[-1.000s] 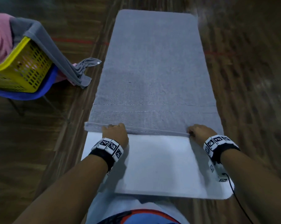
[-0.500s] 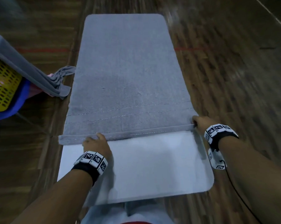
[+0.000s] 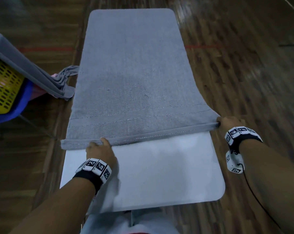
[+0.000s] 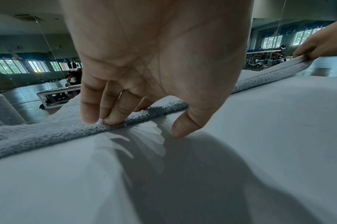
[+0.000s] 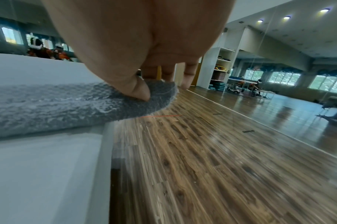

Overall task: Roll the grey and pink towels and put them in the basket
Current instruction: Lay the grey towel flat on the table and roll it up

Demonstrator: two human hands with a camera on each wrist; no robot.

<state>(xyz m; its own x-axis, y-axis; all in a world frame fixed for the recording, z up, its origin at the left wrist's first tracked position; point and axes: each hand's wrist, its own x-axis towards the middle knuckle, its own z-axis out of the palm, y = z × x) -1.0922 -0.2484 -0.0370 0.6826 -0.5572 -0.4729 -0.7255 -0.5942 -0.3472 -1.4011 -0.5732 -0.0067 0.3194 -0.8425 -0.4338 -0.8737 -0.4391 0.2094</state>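
Observation:
A grey towel [image 3: 134,73] lies spread lengthwise on a white table [image 3: 159,174], its near hem turned over into a narrow fold. My left hand [image 3: 100,149] sits near the fold's left end. In the left wrist view its fingertips [image 4: 106,121] press down on the folded hem [image 4: 49,130], and the thumb rests on the bare table. My right hand [image 3: 227,122] pinches the hem's right corner [image 5: 160,97] between thumb and fingers, just past the table's right edge. The yellow basket [image 3: 2,88] stands at the far left. A bit of pink cloth [image 3: 39,90] shows under it.
The basket sits on a blue chair [image 3: 16,112], with another grey towel [image 3: 33,71] draped over its rim and hanging toward the table's left edge. Wooden floor [image 3: 244,81] surrounds the table. A cable runs from my right wrist.
The head view has swung right, so the basket has slid toward the left edge. My right hand has drawn the hem's right corner outward and slightly forward. The left hand stays on the fold.

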